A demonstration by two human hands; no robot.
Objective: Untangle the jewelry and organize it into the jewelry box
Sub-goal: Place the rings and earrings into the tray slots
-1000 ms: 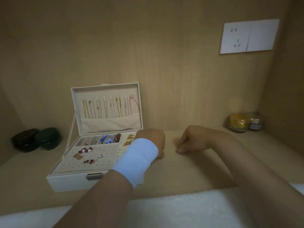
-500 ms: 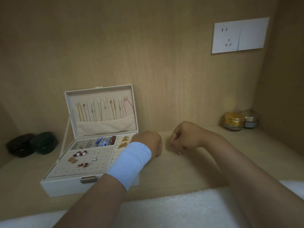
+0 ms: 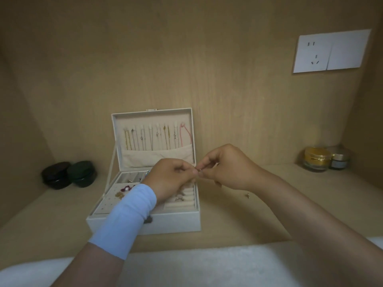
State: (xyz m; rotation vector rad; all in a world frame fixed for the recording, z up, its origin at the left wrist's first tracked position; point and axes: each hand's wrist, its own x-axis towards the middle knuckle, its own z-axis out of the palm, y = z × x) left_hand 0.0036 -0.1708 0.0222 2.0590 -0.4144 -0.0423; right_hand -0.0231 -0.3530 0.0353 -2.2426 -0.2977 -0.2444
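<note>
left hand [image 3: 172,178] + right hand [image 3: 227,168]: fingertips pinch one tiny metallic piece [image 3: 200,170] | jewelry box [image 3: 176,221]: white, rectangular, lid upright | counter [image 3: 238,216]: pale wood grain

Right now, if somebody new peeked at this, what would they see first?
The left hand and the right hand meet in the middle, both pinching a tiny piece of jewelry near the right edge of the open white jewelry box. A row of necklaces hangs in its raised lid, and a white wall socket sits high on the right.
</note>
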